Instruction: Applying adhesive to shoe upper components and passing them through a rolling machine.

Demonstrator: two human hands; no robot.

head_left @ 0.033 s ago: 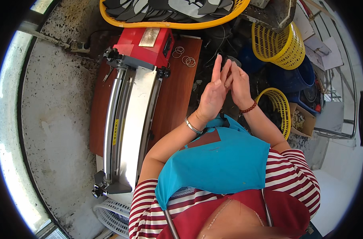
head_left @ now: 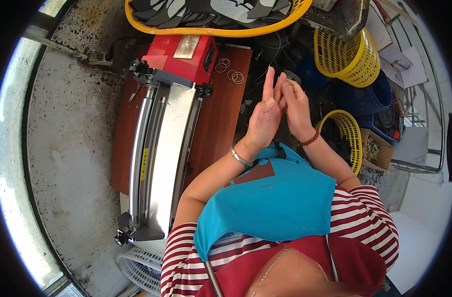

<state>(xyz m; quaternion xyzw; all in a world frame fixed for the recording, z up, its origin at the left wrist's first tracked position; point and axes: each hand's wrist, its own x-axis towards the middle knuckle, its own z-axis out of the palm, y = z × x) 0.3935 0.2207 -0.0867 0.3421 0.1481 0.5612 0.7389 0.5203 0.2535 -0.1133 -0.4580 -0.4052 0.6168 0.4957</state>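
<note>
My left hand [head_left: 265, 119] is raised above the blue apron [head_left: 280, 200], a silver bangle [head_left: 241, 157] on its wrist. Its fingers are stretched upward, the index standing apart. Against its fingers leans my right hand [head_left: 297, 110], wearing a dark red bead bracelet [head_left: 309, 138]. The right fingers lie close together, slightly bent, their tips touching the left fingers. No object shows in either hand; the space between the palms is partly hidden. To the left of the hands stands a red machine [head_left: 179, 59] with a long metal roller [head_left: 140, 148] and a bright metal plate [head_left: 174, 148].
A yellow basket [head_left: 221, 32] of grey cut pieces sits at the top. Metal rings [head_left: 235, 76] lie on the brown tabletop [head_left: 220, 111]. On the right are yellow baskets [head_left: 369, 59], a blue tub [head_left: 372, 101] and a cardboard box [head_left: 379, 156]. A white basket [head_left: 136, 262] stands lower left.
My right hand has shifted slightly left and down, and its fingers are more bent against the left fingers. The left hand has barely moved.
</note>
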